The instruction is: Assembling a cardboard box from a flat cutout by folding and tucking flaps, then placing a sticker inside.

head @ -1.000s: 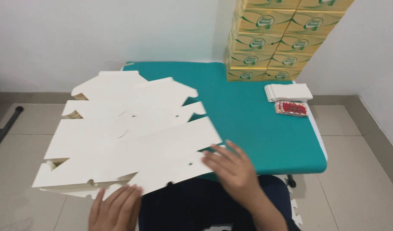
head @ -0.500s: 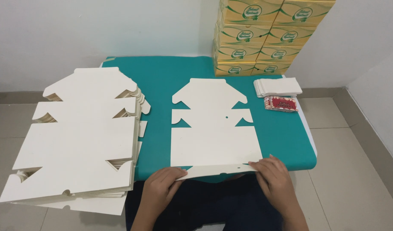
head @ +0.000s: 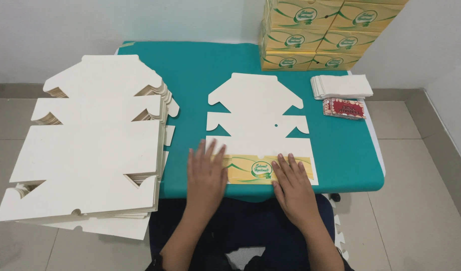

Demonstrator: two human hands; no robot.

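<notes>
Near flap now folded over since half a second ago, printed yellow side up — flat carton blank (head: 258, 118) lying mid green table (head: 200, 60). Left hand (head: 206, 173) and right hand (head: 291, 180) flat, fingers spread, pressing the fold. Remaining flaps unfolded; tall stack of blanks (head: 90, 145) waiting at left.

1. A tall stack of flat white box blanks (head: 92, 145) overhangs the left edge of a teal-covered table (head: 210, 65).
2. Assembled yellow-and-green boxes (head: 326, 32) stand piled against the white wall at the table's far right.
3. Just in front of them, a stack of folded white paper (head: 341, 86) lies beside a small red packet (head: 344, 108).
</notes>
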